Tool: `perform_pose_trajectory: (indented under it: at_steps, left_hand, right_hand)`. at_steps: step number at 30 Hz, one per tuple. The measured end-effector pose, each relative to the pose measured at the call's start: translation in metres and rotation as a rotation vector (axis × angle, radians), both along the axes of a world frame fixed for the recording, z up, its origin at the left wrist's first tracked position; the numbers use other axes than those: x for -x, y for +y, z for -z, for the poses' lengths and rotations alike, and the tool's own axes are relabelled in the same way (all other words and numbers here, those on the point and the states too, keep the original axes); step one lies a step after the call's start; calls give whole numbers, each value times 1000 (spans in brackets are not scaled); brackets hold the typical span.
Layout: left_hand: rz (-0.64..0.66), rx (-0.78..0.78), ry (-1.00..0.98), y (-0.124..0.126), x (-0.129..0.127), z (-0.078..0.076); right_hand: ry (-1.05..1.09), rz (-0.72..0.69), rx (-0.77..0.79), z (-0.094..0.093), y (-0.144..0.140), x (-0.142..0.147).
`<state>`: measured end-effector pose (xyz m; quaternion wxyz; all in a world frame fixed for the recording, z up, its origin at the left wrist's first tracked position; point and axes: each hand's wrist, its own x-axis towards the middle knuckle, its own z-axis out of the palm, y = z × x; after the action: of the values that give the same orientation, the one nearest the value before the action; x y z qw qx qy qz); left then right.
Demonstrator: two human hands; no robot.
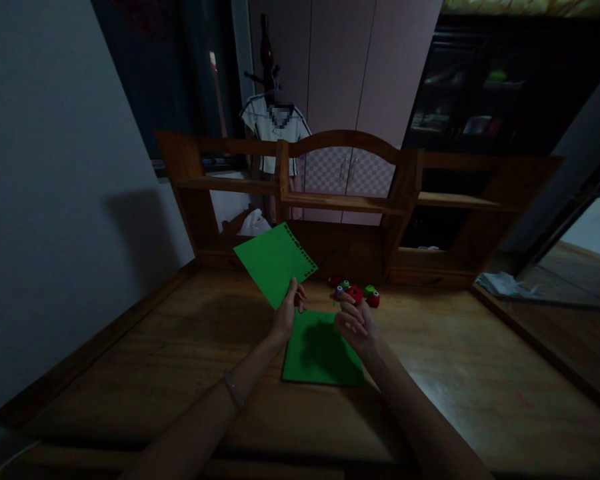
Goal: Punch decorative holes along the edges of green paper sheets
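Note:
My left hand (287, 312) pinches the lower corner of a green paper sheet (273, 261) and holds it up, tilted; a row of small punched holes runs along the sheet's right edge. My right hand (356, 323) hovers palm up over the desk with its fingers curled around a small red craft punch (355, 294). Flat on the wooden desk (455, 373), between my two forearms, lies a second green sheet (320, 350). Just beyond my right hand, several small craft punches (367, 293) in red, green and purple sit clustered on the desk.
A wooden shelf unit (350, 200) rises along the desk's back edge. A white wall (55, 200) runs on the left. Papers (503, 285) lie at the far right of the desk. A garment (275, 127) hangs on a stand behind the shelf.

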<state>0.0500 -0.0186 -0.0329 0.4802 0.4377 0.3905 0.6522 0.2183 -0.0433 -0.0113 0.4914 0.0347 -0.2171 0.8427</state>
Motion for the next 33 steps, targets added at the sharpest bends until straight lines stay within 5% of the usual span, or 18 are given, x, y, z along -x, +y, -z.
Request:
perform_pose_trajectory:
  at_steps: [6,10,16,20,24,33]
  left_hand:
    - [29,37,-28,-3,-1,-3]
    - [15,49,-57,-1,-1,-3]
    - [-81,203,-169,12,5,14]
    - [-104,311,-216,16,5,22]
    - [-112,390,-198,18,4,21]
    - [-125,353,-110,17,2,16]
  right_hand:
    - [-251,107,13,-2,7,3]
    - [-624,325,-43,-8,8,12]
    - [-1467,861,-758,-10,-18,26]
    - [-1880,821,-1183,2,-30,40]
    - [-1917,779,-1493,16,-34,53]
    - [-1858,723,-1543,24,-36,53]
